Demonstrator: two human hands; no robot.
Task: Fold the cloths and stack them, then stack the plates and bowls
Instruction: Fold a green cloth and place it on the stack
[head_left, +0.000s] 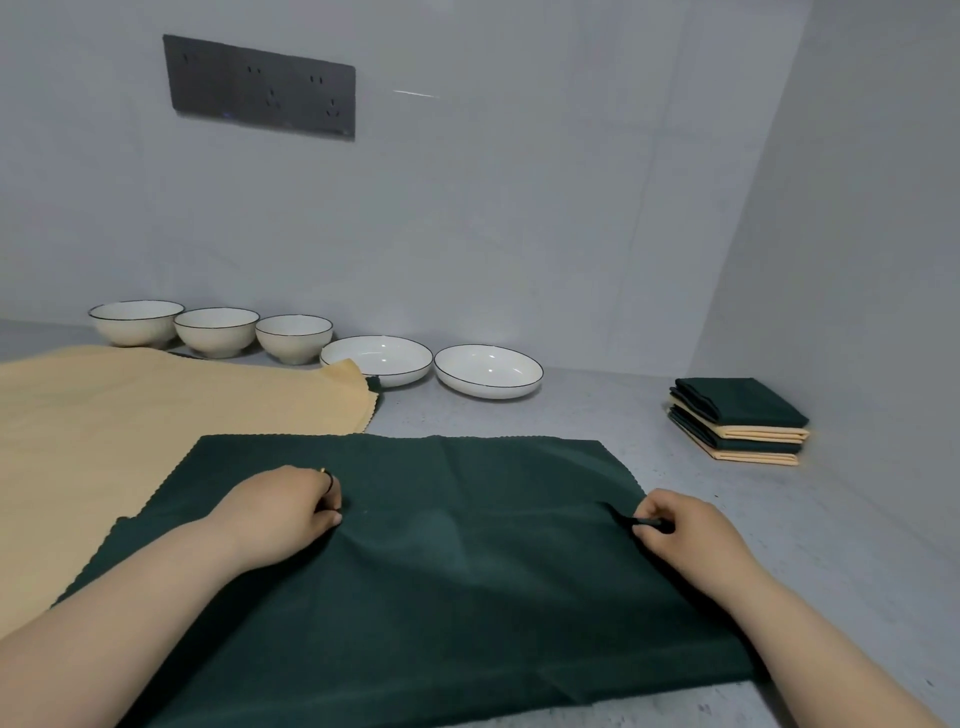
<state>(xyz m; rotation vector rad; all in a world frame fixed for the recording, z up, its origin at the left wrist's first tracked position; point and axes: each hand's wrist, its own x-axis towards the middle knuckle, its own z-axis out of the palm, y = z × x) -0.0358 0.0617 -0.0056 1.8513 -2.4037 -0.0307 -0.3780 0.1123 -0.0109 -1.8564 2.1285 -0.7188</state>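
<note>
Green cloth (441, 561) lies spread flat on the grey counter (519, 410), right under both forearms, its near edge close to the person and its far edge beyond both grips. The left grip (283, 512) sits on the cloth's left half with its fingers curled down and fabric bunched at the fingertips, creases running out from that spot; a thin ring shows on one finger. The right grip (685, 530) is at the cloth's right edge, thumb and fingers pinching a small raised fold of the same cloth. Between the two grips the fabric is smooth apart from a few shallow wrinkles.

To the left of the left grip and stretching beyond it lies a yellow cloth (130, 415), opened out flat; the green cloth's left side overlaps its near part.

Beyond the left grip, past the yellow cloth, three white bowls with dark rims stand in a row by the wall: left bowl (136, 322), middle bowl (216, 331) and right bowl (294, 338), just beside one another. Continuing the row, beyond the gap between the grips, are two white plates, left plate (376, 358) and right plate (488, 370). The yellow cloth's far right corner curls up in front of the left plate's rim.

Beyond and to the right of the right grip, near the side wall, sits a stack of folded cloths (737, 421), four high: green, yellow, green, yellow from the top.

Farthest off, a dark socket panel (260, 85) is set in the back wall above the bowls.
</note>
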